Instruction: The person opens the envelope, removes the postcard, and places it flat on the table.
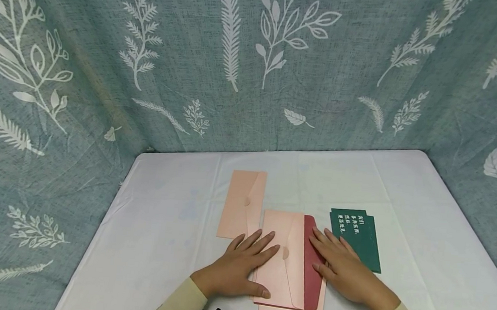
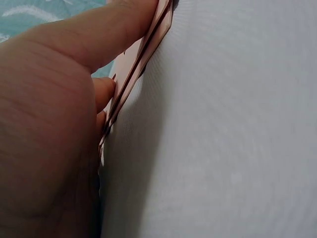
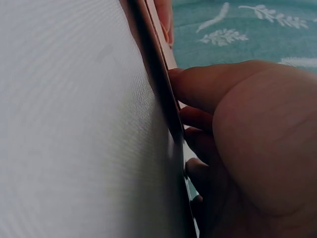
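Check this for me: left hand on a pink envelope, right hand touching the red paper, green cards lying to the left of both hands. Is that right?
Not quite: the head view shows the green cards on the right, just beyond the right hand. The left hand is on a pink envelope, and the right hand touches the red paper.

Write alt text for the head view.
A person's left hand lies spread on a pink envelope, the right hand touching the red strip along its right edge. Beyond the left hand lies another pink envelope; beyond the right, green cards, all on a white-covered table.
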A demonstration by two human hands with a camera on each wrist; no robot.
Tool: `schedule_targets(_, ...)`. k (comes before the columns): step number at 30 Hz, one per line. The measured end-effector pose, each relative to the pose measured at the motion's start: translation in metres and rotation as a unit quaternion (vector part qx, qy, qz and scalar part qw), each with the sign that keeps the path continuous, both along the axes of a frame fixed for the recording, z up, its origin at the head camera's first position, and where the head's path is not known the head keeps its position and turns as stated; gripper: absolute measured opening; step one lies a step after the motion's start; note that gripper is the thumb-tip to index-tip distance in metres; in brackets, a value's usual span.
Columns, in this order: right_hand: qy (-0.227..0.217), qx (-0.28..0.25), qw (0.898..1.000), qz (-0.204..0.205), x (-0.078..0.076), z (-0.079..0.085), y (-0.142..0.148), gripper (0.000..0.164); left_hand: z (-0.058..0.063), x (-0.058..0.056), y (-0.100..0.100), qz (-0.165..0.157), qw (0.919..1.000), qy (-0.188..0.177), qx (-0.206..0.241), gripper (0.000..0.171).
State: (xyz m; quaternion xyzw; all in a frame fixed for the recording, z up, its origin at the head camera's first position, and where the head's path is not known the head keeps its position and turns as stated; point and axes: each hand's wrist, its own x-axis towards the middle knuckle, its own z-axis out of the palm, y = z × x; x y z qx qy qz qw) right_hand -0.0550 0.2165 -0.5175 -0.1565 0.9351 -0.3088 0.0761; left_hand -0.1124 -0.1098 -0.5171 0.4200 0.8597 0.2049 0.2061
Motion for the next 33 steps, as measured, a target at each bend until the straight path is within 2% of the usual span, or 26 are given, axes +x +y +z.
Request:
schedule_targets(11,0.016,0.032,0.999,-0.009,0.000,0.004,-0.004,0.064,-0.002,0.000,0.000,-0.003,1.0000,0.004,0.001,0.104)
schedule_targets(21,0.068,0.034,0.997,-0.009,0.000,0.006,-0.009,0.061,-0.001,0.000,-0.001,0.000,1.0000,0.000,0.000,0.104)
schedule_targets(27,0.088,0.037,0.995,0.013,0.000,0.007,-0.022,0.062,-0.002,0.000,0.000,-0.003,0.9999,0.007,-0.006,0.105)
schedule_targets(33,0.067,0.032,0.996,0.045,0.003,0.010,-0.039,0.066,-0.003,-0.001,0.000,-0.003,0.9999,0.012,-0.006,0.105)
